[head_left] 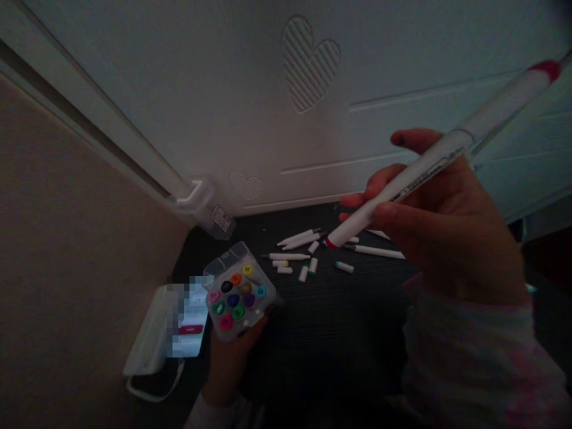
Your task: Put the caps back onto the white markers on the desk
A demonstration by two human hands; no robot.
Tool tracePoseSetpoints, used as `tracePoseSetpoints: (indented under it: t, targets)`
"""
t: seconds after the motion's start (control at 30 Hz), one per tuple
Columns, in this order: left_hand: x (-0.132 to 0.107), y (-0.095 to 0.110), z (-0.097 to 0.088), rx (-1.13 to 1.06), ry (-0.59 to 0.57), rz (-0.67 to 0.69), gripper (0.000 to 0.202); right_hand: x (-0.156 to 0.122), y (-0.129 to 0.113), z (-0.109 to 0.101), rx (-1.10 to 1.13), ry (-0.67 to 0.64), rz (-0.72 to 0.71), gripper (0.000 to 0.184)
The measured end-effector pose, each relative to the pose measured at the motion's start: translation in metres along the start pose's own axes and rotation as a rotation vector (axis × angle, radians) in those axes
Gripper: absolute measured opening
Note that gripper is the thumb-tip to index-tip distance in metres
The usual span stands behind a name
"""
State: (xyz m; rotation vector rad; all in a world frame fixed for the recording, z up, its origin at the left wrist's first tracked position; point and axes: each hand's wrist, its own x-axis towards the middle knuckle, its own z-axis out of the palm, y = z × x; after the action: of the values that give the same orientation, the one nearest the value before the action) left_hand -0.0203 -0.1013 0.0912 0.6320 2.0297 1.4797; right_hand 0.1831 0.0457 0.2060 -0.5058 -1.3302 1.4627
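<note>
My right hand [440, 220] is raised in the foreground, its fingers pinched round a long white marker [440, 152] with red ends. The marker slants from lower left to upper right. My left hand [230, 357] grips from below a clear plastic marker case [236, 293] packed with several markers whose coloured caps face up. Behind the case, several white markers and loose caps [297, 256] lie scattered on the dark floor [339, 322].
A clear plastic lid [205, 205] leans at the foot of the white panel with embossed hearts [308, 62]. A white face mask and a phone [172, 333] lie at the left by the beige wall [67, 250]. The scene is dim.
</note>
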Motion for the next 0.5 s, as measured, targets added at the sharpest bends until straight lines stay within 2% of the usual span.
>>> tracePoseSetpoints:
  t: [0.1,0.2,0.3,0.4,0.5]
  targets:
    - [0.000,-0.013,0.004,0.054,-0.031,0.043,0.049,0.000,0.006,0.007,0.105,-0.024,0.008,0.028]
    - [0.002,-0.023,0.004,0.102,-0.077,0.077,0.042,0.000,0.012,0.014,0.145,-0.054,0.057,0.013]
    - [0.004,-0.030,0.003,0.137,-0.134,0.079,0.043,-0.001,0.017,0.022,0.082,-0.097,0.101,0.010]
    - [0.006,-0.033,0.003,0.171,-0.136,0.113,0.048,-0.004,0.022,0.028,-0.056,-0.100,0.101,0.011]
    - [0.005,-0.033,0.005,0.176,-0.144,0.160,0.041,-0.006,0.025,0.034,-0.156,-0.116,0.072,0.010]
